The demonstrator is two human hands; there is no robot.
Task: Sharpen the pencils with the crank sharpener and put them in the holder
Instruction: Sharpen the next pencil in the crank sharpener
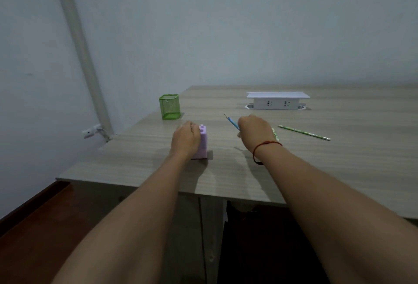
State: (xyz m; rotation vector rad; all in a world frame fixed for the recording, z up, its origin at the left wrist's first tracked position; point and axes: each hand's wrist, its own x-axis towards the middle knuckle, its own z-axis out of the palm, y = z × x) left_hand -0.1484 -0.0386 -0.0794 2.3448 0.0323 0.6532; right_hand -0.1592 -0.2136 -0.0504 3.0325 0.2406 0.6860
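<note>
Lilac crank sharpener (203, 145) stands near the desk (226, 177)'s front edge, the left hand (185, 139) curled round its top. Beside it the right hand (254, 133) pinches a blue pencil (231, 121); the green mesh holder (169, 106) sits by the left edge.

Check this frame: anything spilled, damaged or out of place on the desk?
Nothing stands out. The sharpener stands upright in the left hand, the right hand holds a blue pencil, the green holder is upright, a green pencil lies flat.
</note>
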